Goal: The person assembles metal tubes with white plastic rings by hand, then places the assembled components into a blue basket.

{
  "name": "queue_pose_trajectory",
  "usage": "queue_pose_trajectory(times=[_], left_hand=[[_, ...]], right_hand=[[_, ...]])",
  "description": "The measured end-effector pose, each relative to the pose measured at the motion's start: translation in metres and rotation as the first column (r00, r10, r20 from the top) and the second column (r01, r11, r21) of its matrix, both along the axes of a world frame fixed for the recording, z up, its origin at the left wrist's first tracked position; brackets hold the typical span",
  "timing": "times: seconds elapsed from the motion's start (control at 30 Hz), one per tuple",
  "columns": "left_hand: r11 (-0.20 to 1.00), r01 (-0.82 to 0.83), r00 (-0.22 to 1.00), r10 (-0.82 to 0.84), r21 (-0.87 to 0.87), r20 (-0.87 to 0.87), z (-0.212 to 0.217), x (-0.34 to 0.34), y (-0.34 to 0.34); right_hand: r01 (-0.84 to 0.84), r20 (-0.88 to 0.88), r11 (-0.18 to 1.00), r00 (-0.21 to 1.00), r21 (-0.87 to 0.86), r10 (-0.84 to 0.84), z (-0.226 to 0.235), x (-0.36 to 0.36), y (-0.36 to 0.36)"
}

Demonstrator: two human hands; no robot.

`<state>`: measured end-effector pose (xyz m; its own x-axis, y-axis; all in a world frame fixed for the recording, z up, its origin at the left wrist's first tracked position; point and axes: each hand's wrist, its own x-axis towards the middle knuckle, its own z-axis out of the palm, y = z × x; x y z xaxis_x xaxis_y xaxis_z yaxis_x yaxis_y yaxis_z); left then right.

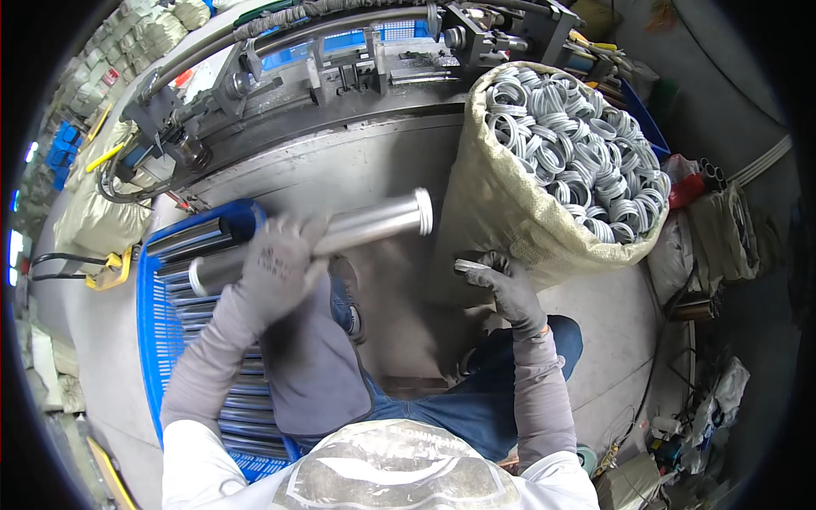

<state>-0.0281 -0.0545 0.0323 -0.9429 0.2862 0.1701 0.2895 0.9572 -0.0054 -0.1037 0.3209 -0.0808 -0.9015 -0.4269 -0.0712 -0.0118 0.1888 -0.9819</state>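
My gloved left hand point(282, 262) is closed around a shiny metal tube point(367, 224), held slantwise above the crate and my lap. A pale ring point(424, 212) sits on the tube's right end, and another pale ring point(195, 277) shows at its left end. In my gloved right hand point(510, 293), a light grey ring point(469, 266) is pinched between thumb and fingers, just left of a big woven sack point(501, 208). Many similar grey rings point(586, 153) fill that sack to the brim.
A blue plastic crate point(151, 340) with stacked metal tubes point(246, 404) stands at my left. Across the far side runs a metal machine bench point(340, 115) with clamps and rods. Wrapped bundles and bags point(722, 229) lie beyond the sack at right. A grey apron point(314, 374) covers my left leg.
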Motion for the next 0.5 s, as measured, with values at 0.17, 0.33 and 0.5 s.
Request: queue_pose_trajectory(times=[0.17,0.33,0.5], left_hand=[[0.999,0.004,0.882,-0.024,-0.043,-0.471,0.018,-0.118,-0.019],[0.995,-0.082,0.849,0.038,-0.062,-0.527,0.05,-0.241,-0.022],[0.961,-0.255,0.877,0.182,-0.11,-0.446,0.061,-0.325,-0.019]], right_hand=[[-0.062,0.071,0.994,0.996,0.09,0.056,-0.021,-0.011,-0.008],[-0.042,0.196,0.995,0.98,0.086,0.024,0.003,-0.011,-0.019],[0.076,0.249,0.994,0.967,-0.074,-0.055,0.01,-0.002,-0.02]])
